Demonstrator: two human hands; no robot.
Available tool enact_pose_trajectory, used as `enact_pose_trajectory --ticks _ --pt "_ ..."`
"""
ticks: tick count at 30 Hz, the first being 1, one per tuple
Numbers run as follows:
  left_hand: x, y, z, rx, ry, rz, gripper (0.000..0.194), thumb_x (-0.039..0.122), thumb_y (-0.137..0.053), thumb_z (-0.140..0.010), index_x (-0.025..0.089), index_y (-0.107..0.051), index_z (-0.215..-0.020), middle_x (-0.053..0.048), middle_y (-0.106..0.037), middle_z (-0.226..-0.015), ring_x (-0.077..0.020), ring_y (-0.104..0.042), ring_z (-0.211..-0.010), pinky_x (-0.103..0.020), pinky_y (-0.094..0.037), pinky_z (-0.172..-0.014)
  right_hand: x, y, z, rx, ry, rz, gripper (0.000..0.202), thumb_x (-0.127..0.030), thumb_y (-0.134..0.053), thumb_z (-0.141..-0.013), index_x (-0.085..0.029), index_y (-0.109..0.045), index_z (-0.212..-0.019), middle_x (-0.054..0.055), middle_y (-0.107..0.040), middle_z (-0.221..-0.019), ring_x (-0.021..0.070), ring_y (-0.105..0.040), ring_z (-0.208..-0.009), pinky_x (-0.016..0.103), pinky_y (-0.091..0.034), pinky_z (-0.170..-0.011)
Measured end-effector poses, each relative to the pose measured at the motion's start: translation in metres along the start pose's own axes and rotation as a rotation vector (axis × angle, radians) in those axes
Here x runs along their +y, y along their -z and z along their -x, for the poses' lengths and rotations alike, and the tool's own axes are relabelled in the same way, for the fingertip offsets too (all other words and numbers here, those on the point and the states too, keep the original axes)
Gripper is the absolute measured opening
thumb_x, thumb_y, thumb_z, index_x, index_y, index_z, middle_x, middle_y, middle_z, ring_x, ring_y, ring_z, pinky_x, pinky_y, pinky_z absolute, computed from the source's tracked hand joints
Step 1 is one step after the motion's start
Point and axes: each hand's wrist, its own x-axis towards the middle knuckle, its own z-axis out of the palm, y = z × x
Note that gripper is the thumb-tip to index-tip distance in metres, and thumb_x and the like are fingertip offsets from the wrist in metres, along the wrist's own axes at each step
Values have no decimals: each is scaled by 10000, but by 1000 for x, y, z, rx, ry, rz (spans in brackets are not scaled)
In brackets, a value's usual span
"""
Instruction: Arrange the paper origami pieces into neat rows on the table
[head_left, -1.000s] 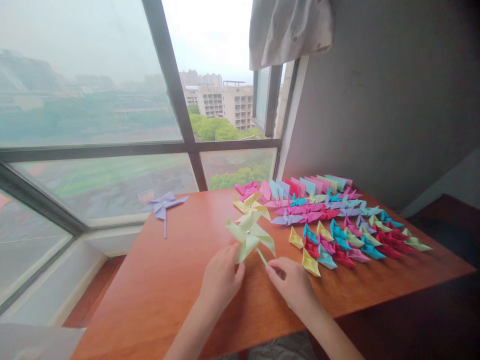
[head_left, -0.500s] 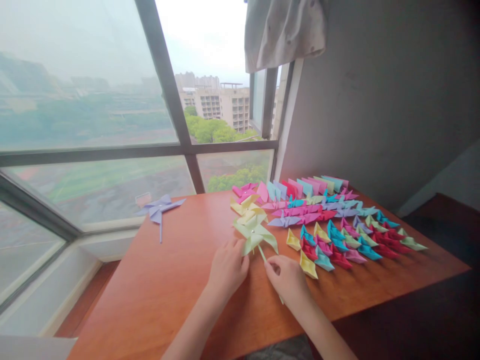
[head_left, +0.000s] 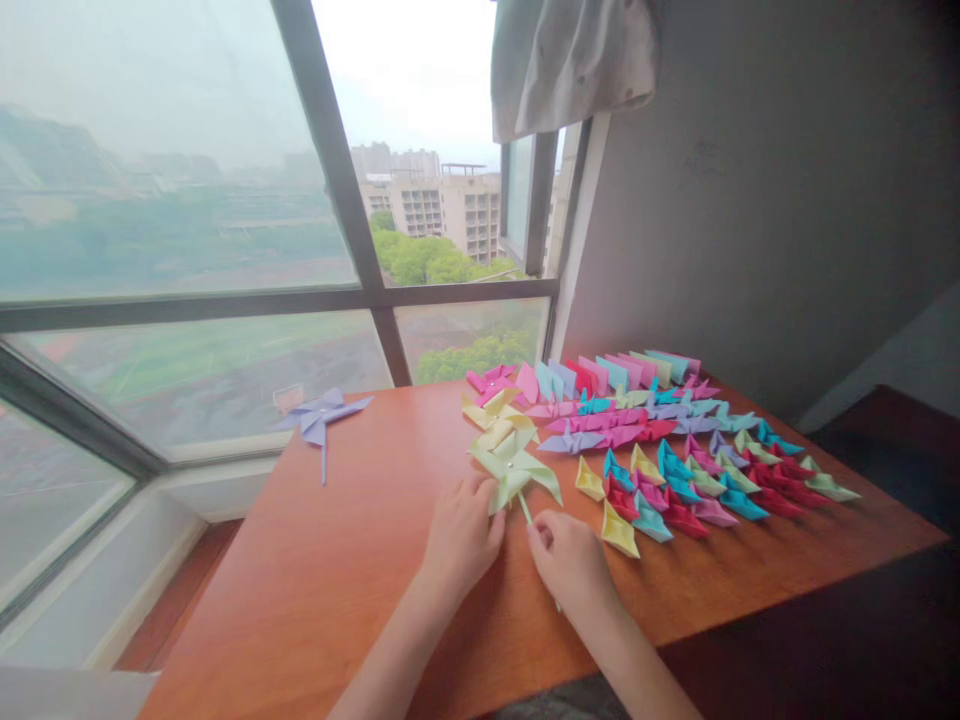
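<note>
A pale green paper pinwheel (head_left: 517,468) lies near the middle of the table, its blades spread around a small white centre pin. My left hand (head_left: 465,532) is at its lower left blade, fingers curled down on the paper; the fingertips are partly hidden. Between the thumb and fingers of my right hand (head_left: 568,560) is the pinwheel's thin green stick (head_left: 523,508), whose lower end shows just past the hand. Beyond the green pinwheel are yellow pinwheels (head_left: 491,412), partly overlapped by it, and a pink pinwheel (head_left: 491,382).
Rows of folded paper boats (head_left: 686,485) fill the table's right side. Behind them are paper cranes (head_left: 600,430) and standing folded papers (head_left: 630,372). A lilac pinwheel (head_left: 319,418) rests at the far left corner of the wooden table (head_left: 300,580). Windows (head_left: 187,375) border the far side.
Both hands stay at the green pinwheel with almost the same grip. My right hand has shifted very slightly left, and less of the stick shows below it.
</note>
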Motion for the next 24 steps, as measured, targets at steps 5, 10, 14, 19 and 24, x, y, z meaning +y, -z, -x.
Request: enact_pose_trajectory --ticks 5,10,14,19,24 --pt "1 0 4 -11 13 4 206 213 -524 -871 207 -583 -1068 -92 -628 -1124 -255 -573 -1064 -376 -436 -928 -1 0 -1 -1 7 51 231 -219 -532 -902 -192 -615 -688 4 -634 -656 137 -570 -627 257 -288 -577" --pt "-2 0 9 -19 14 44 248 211 -527 -866 213 -574 -1109 -96 -618 -1171 -261 -566 -1096 -390 -429 -951 -4 1 0 -6 20 52 206 -217 -521 -908 -192 -635 -738 9 -640 -682 146 -587 -661 259 -303 -596" --pt "-3 -1 11 -14 -1 87 237 220 -528 -870 217 -581 -1100 -86 -617 -1171 -252 -573 -1087 -382 -429 -955 -6 4 3 -33 14 18 172 -218 -518 -908 -206 -661 -814 8 -669 -723 160 -624 -704 255 -333 -628" --pt "-4 -2 11 -5 -10 102 243 200 -537 -855 218 -591 -1091 -84 -623 -1157 -249 -576 -1077 -383 -431 -955 -13 10 7 -58 -14 38 197 -246 -499 -921 -236 -689 -971 26 -725 -831 200 -673 -791 265 -355 -642" --pt "-3 -2 11 -11 -12 108 255 183 -544 -842 218 -596 -1089 -82 -631 -1143 -247 -586 -1064 -381 -437 -947 -20 14 9 -79 -36 72 231 -256 -481 -928 -264 -700 -1001 27 -745 -877 210 -688 -811 268 -356 -641"
